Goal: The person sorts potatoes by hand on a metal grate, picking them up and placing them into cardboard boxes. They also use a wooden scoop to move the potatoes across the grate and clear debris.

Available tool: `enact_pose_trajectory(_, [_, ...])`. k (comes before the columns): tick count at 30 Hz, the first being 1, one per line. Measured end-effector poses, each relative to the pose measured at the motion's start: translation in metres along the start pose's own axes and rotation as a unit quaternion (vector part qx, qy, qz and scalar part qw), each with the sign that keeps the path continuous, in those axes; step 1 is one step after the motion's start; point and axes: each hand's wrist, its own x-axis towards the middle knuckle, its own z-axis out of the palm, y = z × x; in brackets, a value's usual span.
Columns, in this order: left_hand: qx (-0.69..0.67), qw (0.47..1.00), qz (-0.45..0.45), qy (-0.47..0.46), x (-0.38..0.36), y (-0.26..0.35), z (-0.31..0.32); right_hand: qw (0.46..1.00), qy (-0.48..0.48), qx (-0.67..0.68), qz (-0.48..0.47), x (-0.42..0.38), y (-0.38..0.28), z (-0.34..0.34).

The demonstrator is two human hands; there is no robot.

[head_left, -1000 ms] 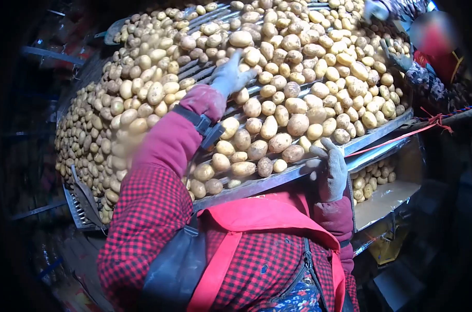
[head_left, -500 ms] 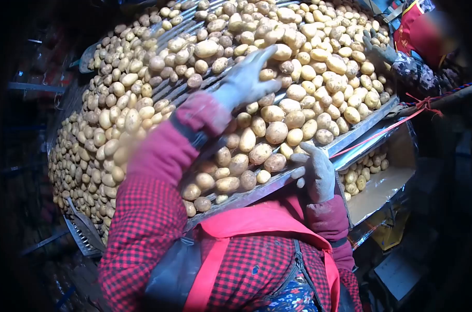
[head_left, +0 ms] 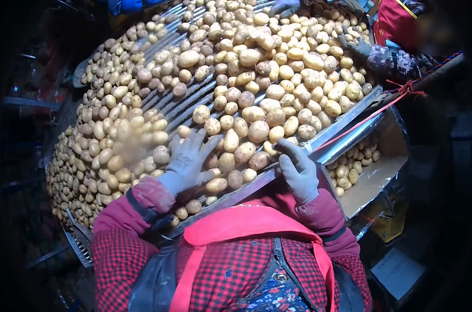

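Observation:
Potatoes [head_left: 258,131] cover a slatted metal table [head_left: 174,107] in front of me. My left hand [head_left: 188,160], in a grey glove, is among the potatoes near the table's front, fingers spread and none gripped. Potatoes touch or lie close to its fingertips. At the metal edge [head_left: 246,189], my right hand [head_left: 300,174] is held with thumb and fingers apart, also gloved. Its fingertips reach over the rim beside the nearest potatoes, and nothing shows in its grasp.
A cardboard box [head_left: 374,182] holding potatoes stands below the edge at right. A red string [head_left: 350,127] runs along that edge to a bar. Another person's gloved hand [head_left: 356,46] is at the far right, and a further gloved hand [head_left: 285,6] shows at the top.
My left hand has come back from the middle of the pile toward me and to the left. My right hand has shifted slightly left at the edge. More bare slats show.

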Motion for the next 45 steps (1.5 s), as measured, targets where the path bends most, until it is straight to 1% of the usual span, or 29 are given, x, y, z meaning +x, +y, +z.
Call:
enact_pose_trajectory(1, [-0.008, 1.0, 0.017, 0.017, 0.006, 0.004, 0.004, 0.986, 0.013, -0.099, -0.13, 0.005, 0.006, 0.0])
enact_pose_trajectory(2, [-0.01, 1.0, 0.016, 0.017, 0.012, 0.01, 0.007, 0.946, 0.025, -0.195, -0.256, 0.01, 0.009, -0.001])
enact_pose_trajectory(3, [-0.032, 0.999, -0.014, 0.028, 0.018, 0.015, 0.011, 0.879, 0.027, -0.347, -0.327, 0.012, -0.006, 0.0])
enact_pose_trajectory(4, [-0.055, 0.997, -0.046, 0.038, 0.021, 0.021, 0.017, 0.857, 0.005, -0.407, -0.316, 0.016, -0.001, 0.0])
enact_pose_trajectory(7, [-0.048, 0.992, -0.053, 0.102, 0.041, 0.029, 0.034, 0.749, -0.049, -0.597, -0.283, 0.018, -0.007, 0.017])
enact_pose_trajectory(8, [-0.061, 0.985, -0.065, 0.145, 0.054, 0.031, 0.035, 0.746, -0.044, -0.604, -0.277, 0.025, -0.008, 0.018])
enact_pose_trajectory(10, [-0.101, 0.981, -0.029, 0.161, 0.068, 0.034, 0.029, 0.724, -0.038, -0.634, -0.269, 0.039, -0.01, 0.015])
enact_pose_trajectory(13, [-0.102, 0.984, -0.014, 0.147, 0.086, 0.024, 0.027, 0.702, -0.051, -0.664, -0.251, 0.055, -0.019, 0.012])
enact_pose_trajectory(15, [-0.168, 0.977, -0.053, 0.117, 0.101, 0.02, 0.019, 0.689, -0.053, -0.67, -0.273, 0.063, -0.02, 0.009])
enact_pose_trajectory(16, [-0.164, 0.978, -0.047, 0.119, 0.107, 0.019, 0.019, 0.687, -0.049, -0.674, -0.268, 0.067, -0.024, 0.009])
enact_pose_trajectory(18, [-0.161, 0.978, -0.044, 0.123, 0.116, 0.018, 0.015, 0.722, -0.046, -0.651, -0.227, 0.075, -0.032, 0.016])
enact_pose_trajectory(19, [-0.16, 0.978, -0.047, 0.124, 0.121, 0.017, 0.012, 0.703, -0.03, -0.674, -0.225, 0.08, -0.032, 0.018])
enact_pose_trajectory(20, [-0.163, 0.977, -0.065, 0.119, 0.126, 0.018, 0.009, 0.704, -0.033, -0.672, -0.227, 0.086, -0.029, 0.015])
enact_pose_trajectory(22, [-0.194, 0.97, -0.106, 0.099, 0.141, 0.017, 0.004, 0.653, -0.036, -0.709, -0.265, 0.1, -0.02, 0.003])
enact_pose_trajectory(24, [-0.181, 0.963, -0.099, 0.171, 0.163, 0.016, 0.005, 0.669, -0.029, -0.69, -0.273, 0.114, -0.021, -0.003])
enact_pose_trajectory(25, [-0.187, 0.952, -0.107, 0.217, 0.177, 0.019, 0.003, 0.687, -0.05, -0.675, -0.264, 0.122, -0.027, -0.006])
enact_pose_trajectory(26, [-0.181, 0.959, -0.134, 0.171, 0.187, 0.023, 0.0, 0.706, -0.069, -0.658, -0.253, 0.126, -0.034, -0.006])
enact_pose_trajectory(28, [-0.168, 0.968, -0.098, 0.155, 0.209, 0.021, 0.001, 0.715, -0.066, -0.642, -0.268, 0.137, -0.046, -0.011])
enact_pose_trajectory(30, [-0.166, 0.97, -0.099, 0.149, 0.218, 0.022, 0.004, 0.804, -0.072, -0.543, -0.233, 0.146, -0.073, -0.026])
enact_pose_trajectory(32, [-0.134, 0.975, -0.105, 0.142, 0.225, 0.023, 0.006, 0.859, -0.01, -0.42, -0.293, 0.168, -0.082, -0.055])
enact_pose_trajectory(33, [-0.106, 0.975, -0.106, 0.162, 0.227, 0.025, 0.01, 0.882, 0.035, -0.366, -0.295, 0.18, -0.088, -0.064])
enact_pose_trajectory(34, [-0.098, 0.976, -0.114, 0.16, 0.23, 0.026, 0.011, 0.883, 0.025, -0.361, -0.298, 0.199, -0.095, -0.075])
enact_pose_trajectory(36, [-0.1, 0.969, -0.117, 0.192, 0.236, 0.028, 0.018, 0.801, 0.131, -0.441, -0.384, 0.244, -0.11, -0.098])
enact_pose_trajectory(38, [-0.102, 0.971, -0.126, 0.175, 0.238, 0.031, 0.012, 0.759, 0.146, -0.562, -0.293, 0.276, -0.118, -0.112])
enact_pose_trajectory(39, [-0.103, 0.971, -0.124, 0.174, 0.239, 0.031, 0.011, 0.762, 0.14, -0.558, -0.297, 0.282, -0.124, -0.109])
enact_pose_trajectory(41, [-0.101, 0.971, -0.119, 0.182, 0.241, 0.031, 0.009, 0.747, 0.074, -0.656, -0.079, 0.289, -0.143, -0.103])
enact_pose_trajectory(42, [-0.1, 0.971, -0.122, 0.18, 0.243, 0.032, 0.007, 0.748, 0.071, -0.655, -0.079, 0.292, -0.142, -0.104])
enact_pose_trajectory(44, [-0.096, 0.974, -0.128, 0.162, 0.249, 0.033, 0.003, 0.719, 0.08, -0.683, -0.101, 0.293, -0.14, -0.108])
enact_pose_trajectory(45, [-0.106, 0.973, -0.119, 0.166, 0.253, 0.031, 0.002, 0.735, 0.087, -0.663, -0.109, 0.292, -0.139, -0.109])
